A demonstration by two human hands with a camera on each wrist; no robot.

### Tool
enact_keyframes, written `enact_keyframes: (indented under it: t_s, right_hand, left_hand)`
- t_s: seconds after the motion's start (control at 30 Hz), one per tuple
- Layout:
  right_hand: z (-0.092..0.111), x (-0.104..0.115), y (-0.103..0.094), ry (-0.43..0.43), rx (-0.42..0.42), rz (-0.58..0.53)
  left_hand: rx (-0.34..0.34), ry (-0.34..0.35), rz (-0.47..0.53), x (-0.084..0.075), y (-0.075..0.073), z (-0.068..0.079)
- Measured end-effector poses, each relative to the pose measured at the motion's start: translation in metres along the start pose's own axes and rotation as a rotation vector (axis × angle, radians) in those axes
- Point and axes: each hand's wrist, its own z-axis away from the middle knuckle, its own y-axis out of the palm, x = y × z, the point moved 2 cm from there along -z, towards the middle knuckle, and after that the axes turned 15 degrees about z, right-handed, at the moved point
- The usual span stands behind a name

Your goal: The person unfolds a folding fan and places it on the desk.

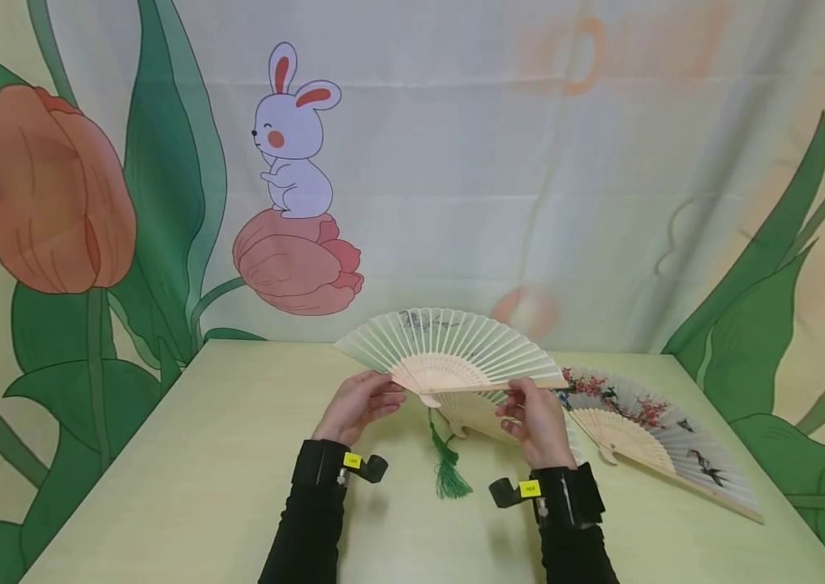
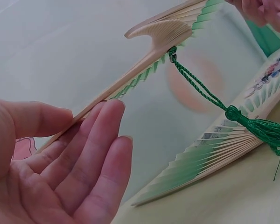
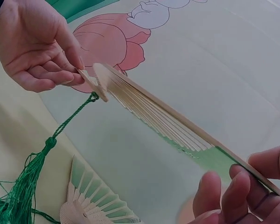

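Note:
A spread folding fan (image 1: 449, 349), pale green and white with thin wooden ribs, is held up above the table by both hands. My left hand (image 1: 361, 405) pinches its left outer stick between thumb and fingers, as the left wrist view shows. Near the far end of the other outer stick, my right hand (image 3: 247, 191) grips the wood with its thumb and fingers. From the pivot hangs a green tassel (image 1: 450, 474). Below and behind the raised fan lies a second spread green fan (image 2: 191, 168), partly hidden in the head view.
To the right, a third spread fan (image 1: 646, 414) with red blossoms and dark birds lies on the pale table (image 1: 200, 487). Behind the table hangs a cloth (image 1: 441, 203) printed with tulips and a rabbit.

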Motion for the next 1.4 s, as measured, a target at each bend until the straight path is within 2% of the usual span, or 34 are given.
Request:
enact_keyframes:
  t_s: [0.33, 0.67, 0.97, 1.17, 1.4]
  right_hand:
    - [0.001, 0.004, 0.0, 0.0, 0.006, -0.002]
    - [0.0, 0.003, 0.004, 0.009, 0.003, -0.006]
    - [-0.004, 0.002, 0.016, 0.015, 0.018, 0.005]
    - [-0.007, -0.012, 0.019, 0.052, -0.007, 0.044]
    - [-0.009, -0.026, 0.033, 0.075, 0.02, 0.159]
  left_hand:
    - [-0.022, 0.014, 0.038, -0.005, -0.004, -0.001]
    - [-0.082, 0.051, 0.106, -0.009, -0.014, -0.002]
    - [-0.095, 0.091, 0.046, -0.027, -0.024, -0.003]
    - [-0.133, 0.061, -0.025, -0.024, -0.048, 0.0]
    - [-0.176, 0.013, -0.091, -0.027, -0.078, 0.004]
